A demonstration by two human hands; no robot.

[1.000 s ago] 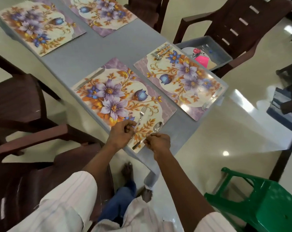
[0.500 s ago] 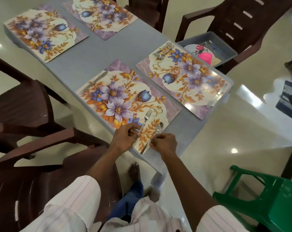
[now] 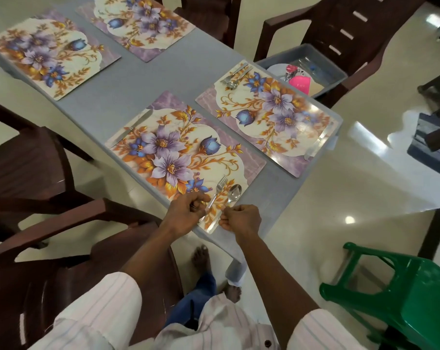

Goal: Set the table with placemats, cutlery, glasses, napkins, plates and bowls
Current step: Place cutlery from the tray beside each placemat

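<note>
Several floral placemats lie on the grey table (image 3: 188, 77). On the nearest placemat (image 3: 178, 157) a fork (image 3: 220, 186) and a spoon (image 3: 233, 194) lie side by side at its right end, and a knife (image 3: 133, 127) lies along its left end. My left hand (image 3: 186, 213) pinches the fork's handle. My right hand (image 3: 241, 219) pinches the spoon's handle. The placemat to the right (image 3: 272, 117) carries a fork and spoon (image 3: 232, 78) at its far end and a knife (image 3: 318, 141) at its near end.
A clear plastic bin (image 3: 322, 68) with a pink item, a plate and cutlery sits on the brown chair (image 3: 352, 29) at the back right. Brown chairs (image 3: 37, 261) stand at the left, close to me. A green stool (image 3: 403, 299) stands on the floor at the lower right.
The fork and spoon have been nudged slightly into line on the placemat. Both hands stay on the handles; the view has shifted a little.
</note>
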